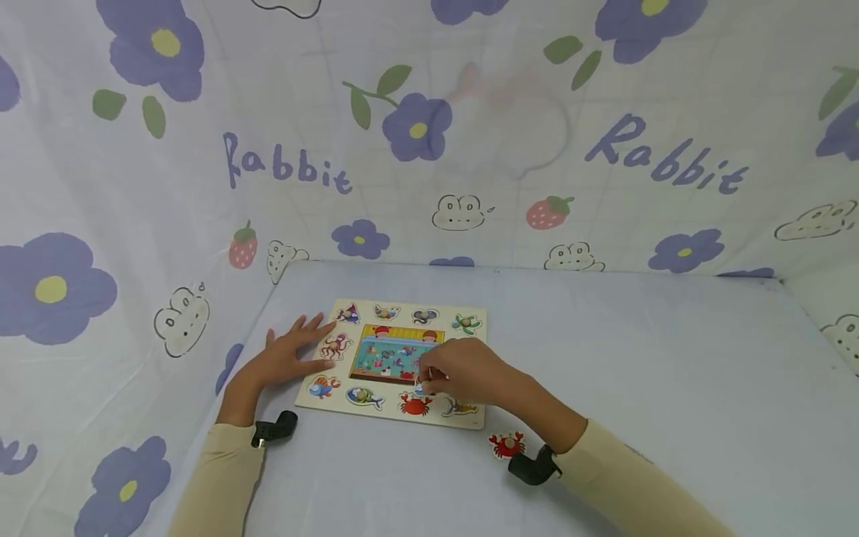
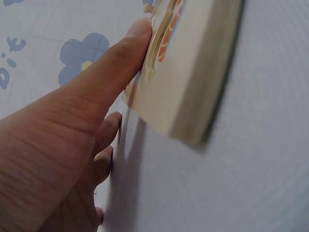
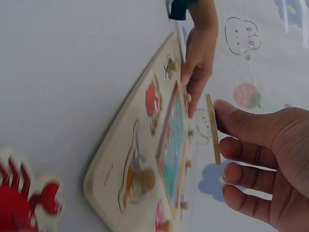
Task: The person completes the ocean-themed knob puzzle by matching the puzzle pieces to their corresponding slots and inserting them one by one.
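A wooden knob puzzle board [image 1: 396, 419] with sea-animal pictures lies on the table. My right hand [image 1: 470, 369] is over its front right part and pinches a thin wooden puzzle piece [image 3: 213, 130]. In the right wrist view that piece shows edge-on, raised above the board, its picture hidden. Below it on the board is a red crab picture [image 1: 415, 403] without a knob. My left hand [image 1: 285, 359] rests at the board's left edge with fingers spread, the thumb [image 2: 120, 58] on the border beside the octopus piece [image 1: 335, 346].
A loose crab piece [image 1: 507, 444] with a knob lies on the table just off the board's front right corner. Several knobbed pieces, such as the turtle [image 1: 466, 322] and the fish [image 1: 365, 397], sit round the board's central aquarium picture [image 1: 396, 350]. Patterned curtains [image 1: 510, 171] border the table.
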A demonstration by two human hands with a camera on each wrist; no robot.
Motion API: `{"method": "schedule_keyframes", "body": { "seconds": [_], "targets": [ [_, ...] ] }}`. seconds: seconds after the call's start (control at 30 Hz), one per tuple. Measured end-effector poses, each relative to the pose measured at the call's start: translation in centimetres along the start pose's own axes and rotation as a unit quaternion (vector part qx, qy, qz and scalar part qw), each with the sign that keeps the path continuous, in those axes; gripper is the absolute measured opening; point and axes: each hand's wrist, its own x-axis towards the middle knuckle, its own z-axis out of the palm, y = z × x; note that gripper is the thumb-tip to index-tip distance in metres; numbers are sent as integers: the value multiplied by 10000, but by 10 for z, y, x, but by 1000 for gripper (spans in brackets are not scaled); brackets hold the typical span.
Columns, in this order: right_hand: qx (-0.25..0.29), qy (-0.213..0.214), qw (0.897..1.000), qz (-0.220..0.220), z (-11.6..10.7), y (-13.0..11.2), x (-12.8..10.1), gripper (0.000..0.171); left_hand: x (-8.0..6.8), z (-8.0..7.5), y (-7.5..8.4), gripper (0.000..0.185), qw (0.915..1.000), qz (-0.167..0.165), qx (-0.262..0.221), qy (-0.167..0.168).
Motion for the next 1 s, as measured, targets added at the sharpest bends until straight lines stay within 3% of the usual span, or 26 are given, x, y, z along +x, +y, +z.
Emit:
{"method": "schedule_keyframes", "body": {
  "seconds": [0.37, 1.0],
  "targets": [
    [-186, -92, 9992, -341, 13, -27, 37, 11, 0, 0, 1, 87, 10000, 34, 78, 11],
    [-273, -119, 9984, -471, 31, -55, 93, 12, 0, -2, 0, 86, 9999, 69, 144, 20]
  ]
}}
